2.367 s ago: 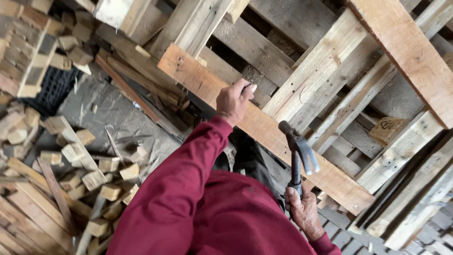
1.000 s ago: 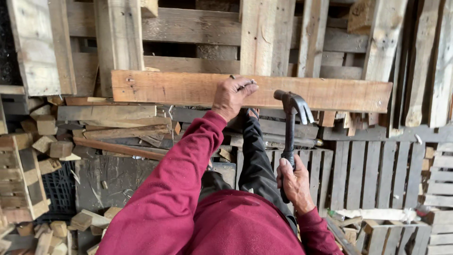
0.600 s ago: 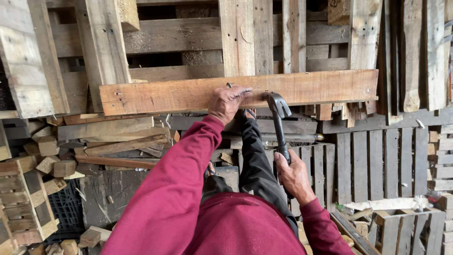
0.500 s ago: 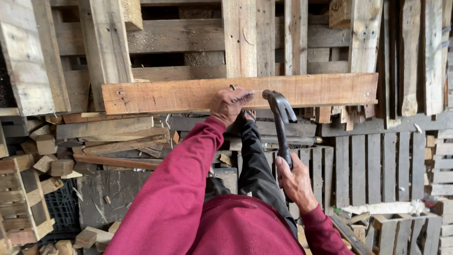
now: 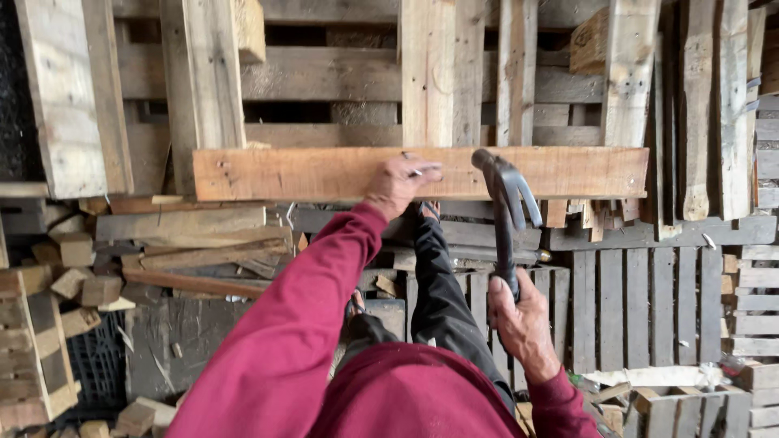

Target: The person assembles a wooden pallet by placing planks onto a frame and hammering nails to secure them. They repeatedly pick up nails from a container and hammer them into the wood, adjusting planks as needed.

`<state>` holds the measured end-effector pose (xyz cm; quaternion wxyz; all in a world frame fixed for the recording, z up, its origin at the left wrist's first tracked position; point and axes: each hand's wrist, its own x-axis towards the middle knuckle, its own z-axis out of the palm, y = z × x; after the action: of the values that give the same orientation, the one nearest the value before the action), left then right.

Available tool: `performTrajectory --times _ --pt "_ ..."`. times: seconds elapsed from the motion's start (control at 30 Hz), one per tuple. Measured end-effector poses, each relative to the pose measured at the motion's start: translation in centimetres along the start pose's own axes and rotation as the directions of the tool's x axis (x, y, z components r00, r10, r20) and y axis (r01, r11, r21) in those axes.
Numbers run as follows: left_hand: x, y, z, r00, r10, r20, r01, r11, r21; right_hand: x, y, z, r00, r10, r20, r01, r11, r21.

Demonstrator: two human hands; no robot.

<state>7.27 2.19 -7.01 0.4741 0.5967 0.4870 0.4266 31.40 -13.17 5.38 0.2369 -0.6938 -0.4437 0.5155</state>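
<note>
My left hand (image 5: pixel 399 185), in a dark red sleeve, rests on a long bare wooden plank (image 5: pixel 284 173) that lies level across the view, and its fingers pinch a small nail against the wood. My right hand (image 5: pixel 525 323) grips the handle of a claw hammer (image 5: pixel 503 201). The hammer's steel head is raised in front of the plank, just right of the left hand. Below the plank my leg in black trousers reaches forward, its foot under the board.
Stacked wooden pallets (image 5: pixel 503 73) fill the background and the right side. A pile of wood blocks and offcuts (image 5: pixel 77 276) lies at the left beside a black plastic crate (image 5: pixel 97 365). Loose boards (image 5: pixel 195 235) lie under the plank.
The view has swung so that the plank now lies level. My left hand stays on the plank, and the hammer has stayed raised close beside it.
</note>
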Motion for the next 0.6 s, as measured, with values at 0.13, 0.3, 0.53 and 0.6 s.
performTrajectory --times 0.13,0.3,0.53,0.6 --pt "3.4 0.5 -2.8 0.853 -0.175 -0.491 0.414 0.8 0.435 -0.3 2.5 0.5 0.993 0.112 -0.039 -0.104 0.981 0.165" --pt "6.1 0.7 -4.7 0.917 -0.353 -0.183 0.388 0.693 0.607 -0.8 5.5 -0.1 0.965 0.261 0.007 -0.256 0.94 0.227" --pt "5.5 -0.5 -4.9 0.946 -0.307 -0.107 0.323 0.854 0.407 3.8 7.9 -7.7 0.949 0.184 -0.258 -0.123 0.964 0.235" --pt "5.8 -0.4 -4.9 0.933 -0.35 -0.087 0.347 0.802 0.486 6.7 8.0 -10.1 0.935 0.137 -0.328 -0.044 0.96 0.275"
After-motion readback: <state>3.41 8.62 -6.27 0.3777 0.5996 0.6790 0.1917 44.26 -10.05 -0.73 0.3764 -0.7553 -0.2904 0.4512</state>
